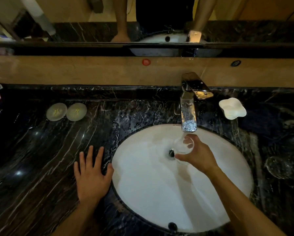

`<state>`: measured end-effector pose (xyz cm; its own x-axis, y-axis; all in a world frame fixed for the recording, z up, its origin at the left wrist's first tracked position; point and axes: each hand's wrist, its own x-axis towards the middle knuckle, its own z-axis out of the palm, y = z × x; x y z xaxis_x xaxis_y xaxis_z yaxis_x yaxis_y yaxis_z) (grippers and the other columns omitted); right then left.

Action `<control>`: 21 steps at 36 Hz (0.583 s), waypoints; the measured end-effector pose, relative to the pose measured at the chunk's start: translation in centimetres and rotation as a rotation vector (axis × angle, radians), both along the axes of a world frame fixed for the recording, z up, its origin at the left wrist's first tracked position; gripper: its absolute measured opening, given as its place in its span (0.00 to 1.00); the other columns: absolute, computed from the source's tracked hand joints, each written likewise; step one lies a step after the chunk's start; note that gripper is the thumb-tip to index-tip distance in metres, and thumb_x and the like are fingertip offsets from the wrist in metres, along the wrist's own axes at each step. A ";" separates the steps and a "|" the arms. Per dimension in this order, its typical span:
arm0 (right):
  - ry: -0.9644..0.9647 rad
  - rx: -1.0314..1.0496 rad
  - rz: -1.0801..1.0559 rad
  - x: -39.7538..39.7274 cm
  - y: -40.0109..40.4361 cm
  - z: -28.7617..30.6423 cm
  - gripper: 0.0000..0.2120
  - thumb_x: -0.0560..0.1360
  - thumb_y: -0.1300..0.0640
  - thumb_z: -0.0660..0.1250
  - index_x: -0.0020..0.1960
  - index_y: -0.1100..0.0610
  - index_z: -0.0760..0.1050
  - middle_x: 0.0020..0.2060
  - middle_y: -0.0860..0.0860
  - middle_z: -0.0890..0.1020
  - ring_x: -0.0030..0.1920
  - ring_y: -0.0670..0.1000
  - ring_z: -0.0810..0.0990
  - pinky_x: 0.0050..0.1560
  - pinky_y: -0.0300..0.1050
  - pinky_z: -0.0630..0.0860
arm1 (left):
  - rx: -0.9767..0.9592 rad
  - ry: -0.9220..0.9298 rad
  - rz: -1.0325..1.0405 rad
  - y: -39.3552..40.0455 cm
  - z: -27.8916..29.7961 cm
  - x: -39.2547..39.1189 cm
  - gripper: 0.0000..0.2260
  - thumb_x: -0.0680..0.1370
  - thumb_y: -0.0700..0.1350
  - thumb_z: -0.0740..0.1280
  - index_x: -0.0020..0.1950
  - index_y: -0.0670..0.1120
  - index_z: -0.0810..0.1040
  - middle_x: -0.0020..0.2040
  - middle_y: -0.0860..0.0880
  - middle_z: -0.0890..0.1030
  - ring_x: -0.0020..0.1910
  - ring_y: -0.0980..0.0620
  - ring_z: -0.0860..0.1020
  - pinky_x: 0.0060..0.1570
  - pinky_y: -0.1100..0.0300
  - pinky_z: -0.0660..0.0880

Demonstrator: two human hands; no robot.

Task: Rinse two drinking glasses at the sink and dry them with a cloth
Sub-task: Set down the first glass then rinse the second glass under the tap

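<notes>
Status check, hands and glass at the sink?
Right hand grips glass under faucet, water running. Left hand flat on counter. Nothing in the way.

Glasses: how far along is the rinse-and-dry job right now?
Done: nothing looks finished. In hand: the right hand holds a glass under the running tap over the sink; the left hand rests flat on the counter. Left: what looks like a second glass waits at the right, then drying both. No cloth can be made out.
</notes>
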<state>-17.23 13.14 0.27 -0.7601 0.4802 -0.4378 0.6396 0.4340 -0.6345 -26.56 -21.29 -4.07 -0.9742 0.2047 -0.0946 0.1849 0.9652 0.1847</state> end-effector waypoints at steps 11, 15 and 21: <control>0.149 -0.012 -0.172 -1.6 -0.9 0.7 0.36 0.64 0.50 0.81 0.67 0.49 0.67 0.55 0.45 0.78 0.53 0.50 0.79 0.50 0.44 0.74 | 0.000 0.005 0.003 0.1 0.2 0.0 0.32 0.76 0.64 0.51 0.79 0.57 0.60 0.81 0.47 0.58 0.80 0.42 0.52 0.76 0.39 0.51; -0.004 0.091 -0.047 -1.6 0.4 1.2 0.38 0.63 0.48 0.81 0.68 0.50 0.68 0.59 0.45 0.80 0.51 0.51 0.78 0.49 0.46 0.76 | -0.002 0.010 0.002 0.1 0.1 0.0 0.32 0.76 0.64 0.51 0.79 0.56 0.60 0.81 0.47 0.58 0.80 0.42 0.52 0.76 0.38 0.51; 0.106 -0.332 -0.062 -1.0 0.9 0.9 0.35 0.62 0.54 0.83 0.64 0.47 0.71 0.57 0.44 0.82 0.56 0.47 0.81 0.50 0.41 0.77 | 0.003 0.013 -0.002 0.1 0.1 0.0 0.32 0.76 0.64 0.52 0.79 0.56 0.60 0.81 0.47 0.58 0.80 0.42 0.52 0.76 0.38 0.51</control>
<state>-18.28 14.02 1.21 -0.7834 0.3719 -0.4979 0.5813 0.1553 -0.7987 -26.56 -21.22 -4.00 -0.9749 0.2069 -0.0817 0.1892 0.9644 0.1848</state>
